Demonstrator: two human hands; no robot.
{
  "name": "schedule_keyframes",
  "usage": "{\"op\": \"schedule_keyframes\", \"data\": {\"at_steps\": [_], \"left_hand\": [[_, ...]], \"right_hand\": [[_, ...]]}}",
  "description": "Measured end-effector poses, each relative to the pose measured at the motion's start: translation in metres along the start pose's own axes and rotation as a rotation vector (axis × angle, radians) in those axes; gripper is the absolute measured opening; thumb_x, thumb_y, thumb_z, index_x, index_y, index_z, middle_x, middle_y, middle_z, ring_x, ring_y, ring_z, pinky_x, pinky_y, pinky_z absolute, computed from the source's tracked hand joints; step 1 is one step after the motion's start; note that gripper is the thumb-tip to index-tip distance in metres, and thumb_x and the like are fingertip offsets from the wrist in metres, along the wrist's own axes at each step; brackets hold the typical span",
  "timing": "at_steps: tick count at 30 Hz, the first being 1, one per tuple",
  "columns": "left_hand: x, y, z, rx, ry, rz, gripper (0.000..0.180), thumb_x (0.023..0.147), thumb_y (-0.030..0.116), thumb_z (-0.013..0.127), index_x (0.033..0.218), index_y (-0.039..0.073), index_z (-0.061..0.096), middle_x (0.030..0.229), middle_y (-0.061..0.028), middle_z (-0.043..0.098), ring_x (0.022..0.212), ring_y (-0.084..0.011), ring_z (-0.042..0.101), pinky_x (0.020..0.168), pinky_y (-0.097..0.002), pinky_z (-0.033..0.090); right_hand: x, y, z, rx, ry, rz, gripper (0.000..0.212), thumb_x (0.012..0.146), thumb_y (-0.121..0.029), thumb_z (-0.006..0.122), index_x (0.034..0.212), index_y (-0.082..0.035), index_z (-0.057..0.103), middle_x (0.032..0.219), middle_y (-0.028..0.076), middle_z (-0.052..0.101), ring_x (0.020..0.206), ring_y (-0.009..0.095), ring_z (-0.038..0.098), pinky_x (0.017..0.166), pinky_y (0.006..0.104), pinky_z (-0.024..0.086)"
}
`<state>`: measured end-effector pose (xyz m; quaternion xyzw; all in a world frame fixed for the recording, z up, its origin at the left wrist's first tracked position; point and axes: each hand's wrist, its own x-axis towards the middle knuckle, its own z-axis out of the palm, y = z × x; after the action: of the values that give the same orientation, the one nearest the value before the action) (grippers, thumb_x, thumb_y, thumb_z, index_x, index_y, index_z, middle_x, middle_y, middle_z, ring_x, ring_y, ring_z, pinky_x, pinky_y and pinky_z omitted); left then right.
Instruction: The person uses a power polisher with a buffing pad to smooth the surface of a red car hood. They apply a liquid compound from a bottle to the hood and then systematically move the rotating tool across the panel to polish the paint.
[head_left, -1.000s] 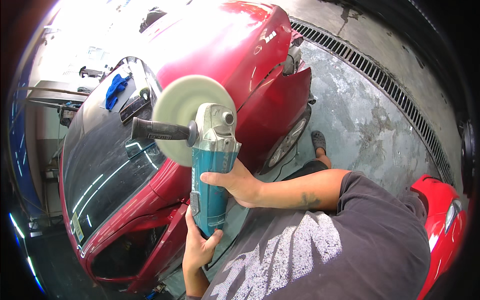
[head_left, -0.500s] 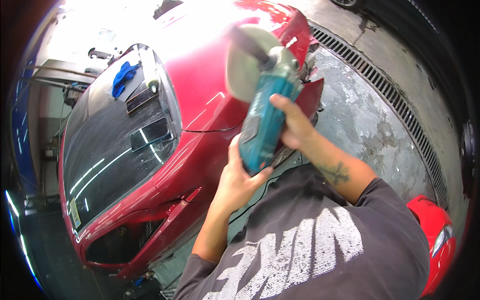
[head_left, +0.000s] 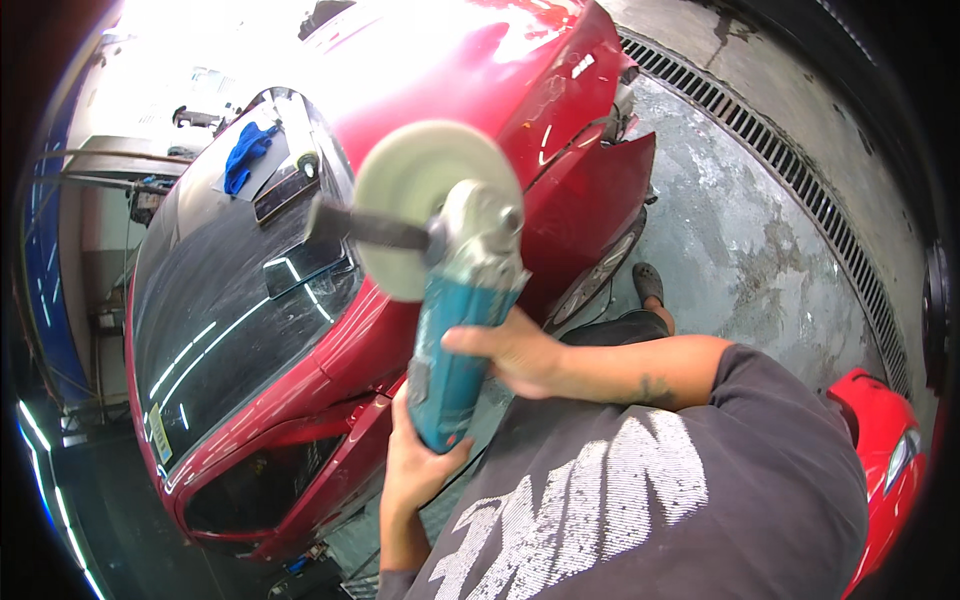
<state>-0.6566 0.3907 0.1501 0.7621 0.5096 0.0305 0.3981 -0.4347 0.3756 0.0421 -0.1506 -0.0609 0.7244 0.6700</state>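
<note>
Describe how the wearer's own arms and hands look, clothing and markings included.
The left hand and right hand are bare, with no gloves. A dark grey short sleeve covers the right upper arm, part of a shirt with large whitish lettering across it. A dark, tattoo-like marking, slightly blurred, shows on the right forearm.

Likely obstacle near windshield (head_left: 215,310): side handle (head_left: 375,229)

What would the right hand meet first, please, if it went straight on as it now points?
Past the teal tool it holds, the right hand would probably meet the red car beside its windshield; depth is unclear.
</note>
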Motion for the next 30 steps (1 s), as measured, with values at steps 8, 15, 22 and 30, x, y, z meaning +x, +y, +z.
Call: {"op": "schedule_keyframes", "data": {"at_steps": [8,15,22,30], "left_hand": [[-0.016,0.020,-0.013,-0.026,0.033,-0.195,0.109,0.071,0.006,0.089,0.167,0.006,0.037,0.135,-0.0127,0.064,0.120,-0.0234,0.064,0.106,-0.0413,0.055],[-0.003,0.023,-0.022,0.001,-0.052,-0.097,0.109,0.073,0.009,0.091,0.168,0.004,0.037,0.138,-0.0159,0.066,0.124,-0.0259,0.067,0.111,-0.0428,0.054],[0.056,0.036,0.010,-0.111,-0.142,0.027,0.108,0.080,0.012,0.094,0.171,0.003,0.035,0.140,-0.0194,0.071,0.129,-0.0276,0.071,0.116,-0.0430,0.054],[0.081,0.054,0.023,-0.169,-0.110,0.043,0.110,0.081,0.013,0.094,0.171,0.002,0.034,0.140,-0.0206,0.071,0.127,-0.0283,0.070,0.114,-0.0437,0.055]], "right_hand": [[0.001,-0.002,0.006,-0.022,-0.112,0.106,0.068,0.094,-0.018,0.095,0.150,-0.008,0.058,0.135,0.009,0.071,0.129,0.022,0.070,0.119,0.0470,0.054],[-0.004,-0.007,0.010,-0.015,-0.021,0.032,0.063,0.096,-0.019,0.093,0.148,-0.009,0.059,0.133,0.008,0.071,0.128,0.022,0.070,0.115,0.0472,0.057],[0.003,-0.052,-0.019,-0.118,0.115,-0.101,0.060,0.100,-0.027,0.089,0.148,-0.009,0.059,0.133,0.007,0.071,0.126,0.022,0.072,0.111,0.0476,0.061],[0.019,-0.091,-0.024,-0.134,0.095,-0.052,0.058,0.098,-0.031,0.091,0.144,-0.009,0.063,0.129,0.009,0.075,0.120,0.024,0.076,0.105,0.0479,0.064]]}}
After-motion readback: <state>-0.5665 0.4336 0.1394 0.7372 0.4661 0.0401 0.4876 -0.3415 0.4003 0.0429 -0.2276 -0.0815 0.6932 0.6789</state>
